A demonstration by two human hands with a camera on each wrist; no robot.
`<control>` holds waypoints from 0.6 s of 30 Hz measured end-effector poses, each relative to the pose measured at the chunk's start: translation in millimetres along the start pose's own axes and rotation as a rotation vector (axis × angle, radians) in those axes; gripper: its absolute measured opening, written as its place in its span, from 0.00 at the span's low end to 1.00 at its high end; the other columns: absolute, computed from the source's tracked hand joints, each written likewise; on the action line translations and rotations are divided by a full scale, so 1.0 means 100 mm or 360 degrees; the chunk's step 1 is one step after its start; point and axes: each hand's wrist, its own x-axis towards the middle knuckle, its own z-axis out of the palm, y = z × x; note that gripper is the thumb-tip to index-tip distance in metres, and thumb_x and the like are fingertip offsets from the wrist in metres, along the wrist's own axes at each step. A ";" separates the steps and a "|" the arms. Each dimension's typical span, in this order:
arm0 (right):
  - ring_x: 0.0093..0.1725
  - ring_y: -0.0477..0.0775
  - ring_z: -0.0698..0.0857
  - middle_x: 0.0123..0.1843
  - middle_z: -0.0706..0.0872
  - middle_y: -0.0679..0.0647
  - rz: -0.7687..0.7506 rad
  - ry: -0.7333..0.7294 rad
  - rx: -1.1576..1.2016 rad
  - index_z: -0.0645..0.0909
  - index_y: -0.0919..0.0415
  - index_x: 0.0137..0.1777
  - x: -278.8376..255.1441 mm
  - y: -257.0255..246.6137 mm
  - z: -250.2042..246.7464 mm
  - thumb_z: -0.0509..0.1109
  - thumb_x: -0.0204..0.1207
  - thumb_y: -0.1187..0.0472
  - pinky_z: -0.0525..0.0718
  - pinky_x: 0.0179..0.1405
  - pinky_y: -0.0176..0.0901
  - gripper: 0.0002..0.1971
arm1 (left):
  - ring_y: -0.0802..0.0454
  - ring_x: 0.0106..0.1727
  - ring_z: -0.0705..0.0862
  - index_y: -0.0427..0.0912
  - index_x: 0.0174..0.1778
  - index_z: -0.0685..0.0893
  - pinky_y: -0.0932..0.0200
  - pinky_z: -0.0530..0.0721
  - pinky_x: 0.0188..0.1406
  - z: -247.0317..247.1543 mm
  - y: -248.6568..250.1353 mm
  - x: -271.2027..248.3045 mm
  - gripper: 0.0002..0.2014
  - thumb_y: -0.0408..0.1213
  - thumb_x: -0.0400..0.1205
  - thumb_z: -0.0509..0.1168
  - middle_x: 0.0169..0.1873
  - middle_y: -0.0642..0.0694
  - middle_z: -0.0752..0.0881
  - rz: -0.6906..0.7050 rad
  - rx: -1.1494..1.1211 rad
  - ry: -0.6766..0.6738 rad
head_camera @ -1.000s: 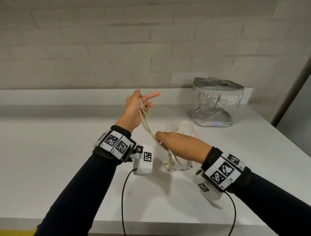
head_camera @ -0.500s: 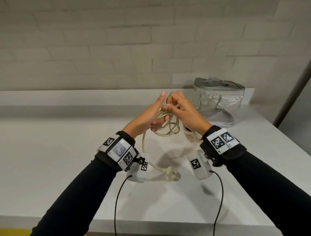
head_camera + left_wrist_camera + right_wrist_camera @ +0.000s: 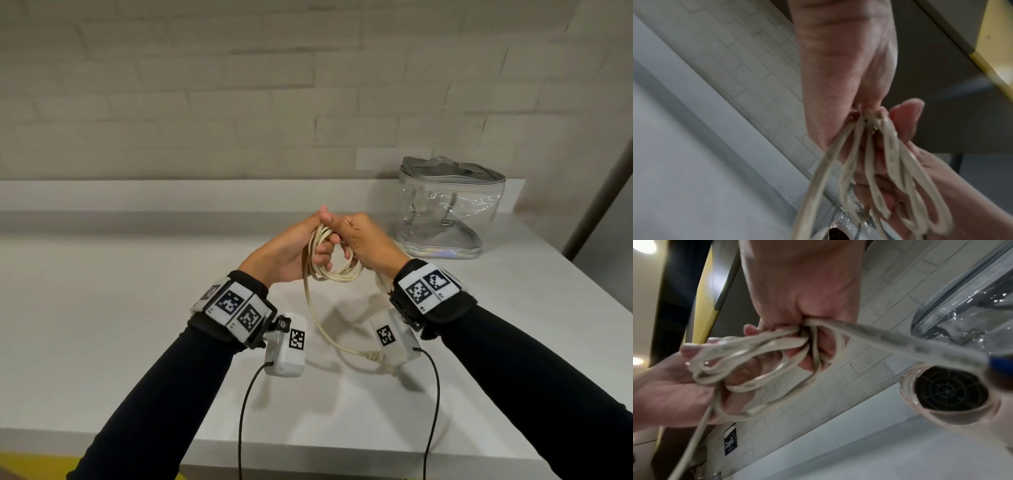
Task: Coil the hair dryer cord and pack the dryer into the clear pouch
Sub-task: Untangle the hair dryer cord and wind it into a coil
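Observation:
My left hand (image 3: 291, 253) and right hand (image 3: 366, 240) meet above the middle of the white table (image 3: 102, 325). Both grip a bundle of cream cord loops (image 3: 337, 272). In the left wrist view the loops (image 3: 879, 162) hang from the left hand's (image 3: 842, 73) pinching fingers. In the right wrist view the right hand's (image 3: 801, 280) fingers curl round the loops (image 3: 760, 344). A loose tail runs down to the plug (image 3: 373, 356) on the table. The hair dryer (image 3: 949, 391) lies on the table below my right wrist, hidden in the head view. The clear pouch (image 3: 448, 209) stands at the back right.
A white brick wall (image 3: 239, 102) and a low ledge (image 3: 137, 195) run behind the table. The table's front edge (image 3: 308, 455) is close to my body. Black camera cables (image 3: 241, 428) hang off the front edge under both wrists.
My right hand rose from beside the dryer up to my left hand and laid more cord onto the loops. The loose tail has shortened and the plug has slid right.

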 end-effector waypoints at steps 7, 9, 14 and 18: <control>0.31 0.52 0.81 0.35 0.82 0.63 -0.0035 -0.0162 0.0392 0.78 0.70 0.44 0.06 0.12 0.03 0.64 0.66 0.32 0.78 0.31 0.39 0.35 | 0.58 0.05 0.64 0.46 0.15 0.70 0.67 0.78 0.17 0.03 -0.01 -0.05 0.29 0.56 0.81 0.54 0.03 0.53 0.62 -0.0034 -0.0299 -0.0103; 0.40 0.51 0.86 0.46 0.84 0.62 -0.0008 -0.0248 0.0453 0.78 0.64 0.53 -0.01 0.17 0.00 0.65 0.71 0.37 0.83 0.37 0.38 0.28 | 0.58 0.06 0.66 0.41 0.24 0.81 0.69 0.81 0.22 0.00 -0.02 -0.05 0.23 0.48 0.82 0.56 0.04 0.52 0.65 0.0058 -0.0389 -0.0143; 0.40 0.56 0.86 0.40 0.86 0.58 0.0233 -0.0424 0.0135 0.79 0.60 0.47 -0.28 0.32 -0.10 0.43 0.83 0.43 0.84 0.47 0.50 0.27 | 0.60 0.08 0.68 0.38 0.62 0.80 0.76 0.74 0.18 -0.06 0.04 -0.05 0.20 0.45 0.80 0.55 0.29 0.51 0.91 0.0198 -0.0568 -0.0110; 0.43 0.54 0.84 0.37 0.87 0.55 0.0277 -0.0581 -0.0519 0.79 0.59 0.40 -0.32 0.47 -0.17 0.44 0.84 0.46 0.77 0.56 0.47 0.26 | 0.61 0.13 0.70 0.36 0.54 0.80 0.73 0.77 0.22 -0.05 0.13 -0.04 0.17 0.44 0.85 0.52 0.46 0.49 0.92 0.0309 -0.0659 0.0002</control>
